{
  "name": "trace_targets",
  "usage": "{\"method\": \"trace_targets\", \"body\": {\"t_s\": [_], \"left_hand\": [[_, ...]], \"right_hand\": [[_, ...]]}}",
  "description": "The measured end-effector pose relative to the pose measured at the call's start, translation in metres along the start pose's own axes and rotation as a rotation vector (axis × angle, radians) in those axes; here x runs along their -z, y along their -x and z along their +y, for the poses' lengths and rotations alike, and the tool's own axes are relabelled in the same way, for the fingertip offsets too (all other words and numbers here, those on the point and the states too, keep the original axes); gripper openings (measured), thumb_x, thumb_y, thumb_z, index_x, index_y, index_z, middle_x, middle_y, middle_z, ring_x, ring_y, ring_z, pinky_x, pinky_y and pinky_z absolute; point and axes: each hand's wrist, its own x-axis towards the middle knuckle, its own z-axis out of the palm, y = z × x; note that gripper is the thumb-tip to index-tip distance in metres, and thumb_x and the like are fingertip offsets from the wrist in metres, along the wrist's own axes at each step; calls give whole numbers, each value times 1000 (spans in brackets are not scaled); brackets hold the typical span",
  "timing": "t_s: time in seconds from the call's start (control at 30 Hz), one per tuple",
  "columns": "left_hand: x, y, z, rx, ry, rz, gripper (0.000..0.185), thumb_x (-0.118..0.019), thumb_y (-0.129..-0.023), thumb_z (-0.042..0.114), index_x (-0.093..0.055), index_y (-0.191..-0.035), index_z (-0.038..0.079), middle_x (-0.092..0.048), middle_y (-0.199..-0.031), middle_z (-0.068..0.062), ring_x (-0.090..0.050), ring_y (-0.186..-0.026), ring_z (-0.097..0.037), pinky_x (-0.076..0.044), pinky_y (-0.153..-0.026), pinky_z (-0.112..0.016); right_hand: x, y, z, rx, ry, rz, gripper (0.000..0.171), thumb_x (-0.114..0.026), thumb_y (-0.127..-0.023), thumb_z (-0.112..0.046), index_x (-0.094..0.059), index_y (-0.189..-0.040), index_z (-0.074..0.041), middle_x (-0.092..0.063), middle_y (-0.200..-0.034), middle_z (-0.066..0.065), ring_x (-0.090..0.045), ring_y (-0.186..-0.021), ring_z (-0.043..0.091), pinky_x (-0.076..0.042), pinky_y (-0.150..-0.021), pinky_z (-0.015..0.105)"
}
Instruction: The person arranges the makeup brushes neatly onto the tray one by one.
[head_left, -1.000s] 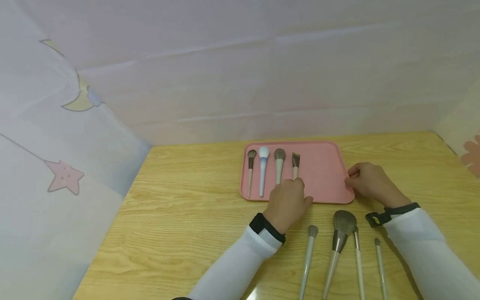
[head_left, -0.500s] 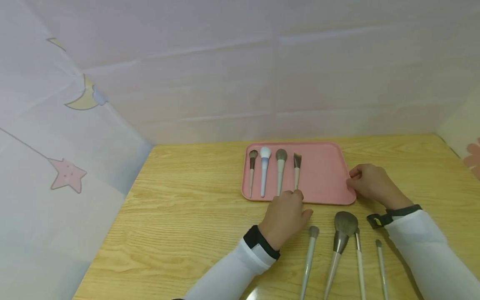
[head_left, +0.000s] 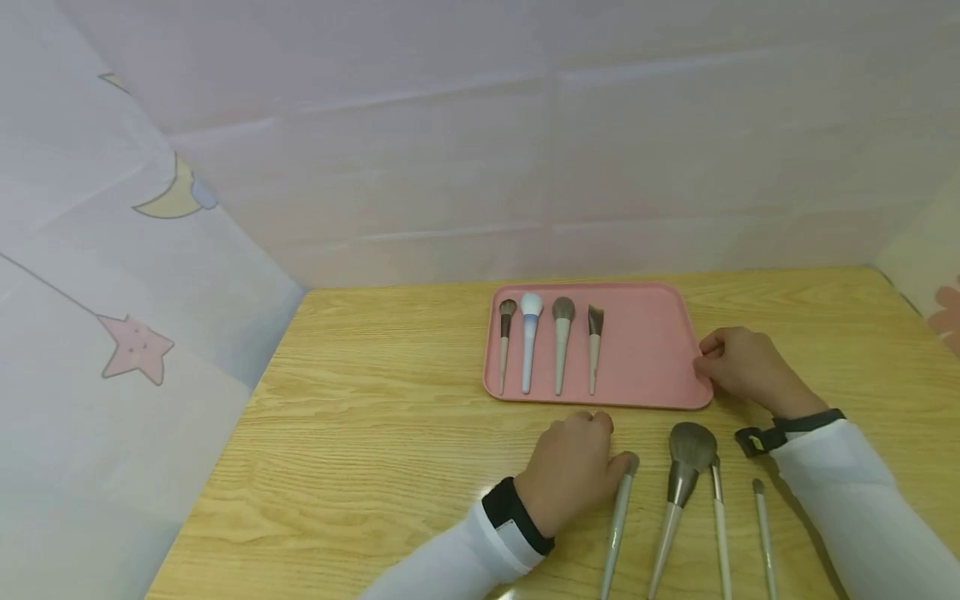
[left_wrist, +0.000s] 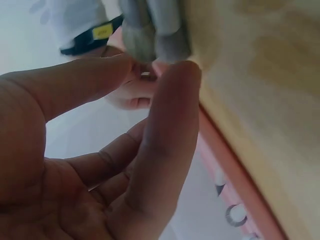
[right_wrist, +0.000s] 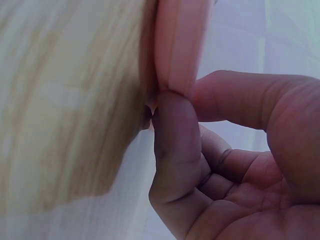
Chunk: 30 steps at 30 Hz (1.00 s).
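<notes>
My right hand (head_left: 750,371) pinches the right edge of a pink tray (head_left: 648,350); the right wrist view shows thumb and finger on either side of the tray's rim (right_wrist: 182,50). On the tray lie several makeup brushes: a small dark one (head_left: 505,333), a white-and-blue one (head_left: 529,342), a round grey one (head_left: 562,342) and a slanted flat one (head_left: 595,342). My left hand (head_left: 570,467) is in front of the tray, thumb by the head of a pale-handled makeup brush (head_left: 618,525). In the left wrist view its thumb and finger stand apart with nothing held.
Right of that brush lie a large fluffy brush (head_left: 682,483), a thin brush (head_left: 721,533) and a small-tipped brush (head_left: 763,533) on the wooden table (head_left: 360,417). A pale cloth wall (head_left: 420,167) rises behind the table.
My left hand has let go of the slanted flat brush, leaving it on the tray, and has drawn back toward the pale-handled brush. My right hand keeps its hold on the tray.
</notes>
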Motion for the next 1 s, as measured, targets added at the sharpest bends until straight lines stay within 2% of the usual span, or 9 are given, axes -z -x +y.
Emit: {"method": "trace_targets", "body": {"t_s": [0.2,0.3,0.5,0.77,1.0], "left_hand": [[-5,8,0,-4,-2,-12,33,-64,-104,37,-67,-84,10,-62,-74,3,-50,-59,-3,-40,-48,-19],[-4,13,3,-19,-38,-26,31,-68,-102,37,-70,-88,10,-65,-78,2,-53,-61,-2,-43,-49,-18],[-5,19,9,-55,-114,-59,32,-75,-96,44,-70,-91,13,-64,-78,5,-54,-62,-1,-46,-52,-17],[-11,23,16,-26,-147,-74,36,-77,-94,48,-70,-94,13,-68,-81,4,-61,-63,-4,-46,-49,-18],[-15,24,19,-16,-162,-95,40,-81,-89,51,-71,-97,13,-68,-81,5,-62,-63,-3,-46,-49,-17]], "right_hand": [[-1,0,0,-1,-4,-1,40,-65,-95,-16,-61,-117,17,-70,-90,21,-63,-78,26,-49,-62,31],[-1,0,0,-3,-1,0,39,-65,-95,-16,-61,-117,16,-70,-90,21,-63,-78,26,-49,-62,31],[-1,0,0,-14,-2,4,40,-65,-95,-16,-61,-117,16,-70,-91,22,-63,-79,26,-49,-62,30],[0,1,-2,-18,-4,-5,40,-65,-96,-17,-61,-118,17,-70,-93,22,-63,-79,26,-49,-62,30],[0,1,-2,-9,8,-3,40,-65,-95,-17,-62,-118,16,-71,-92,22,-64,-79,26,-49,-62,30]]}}
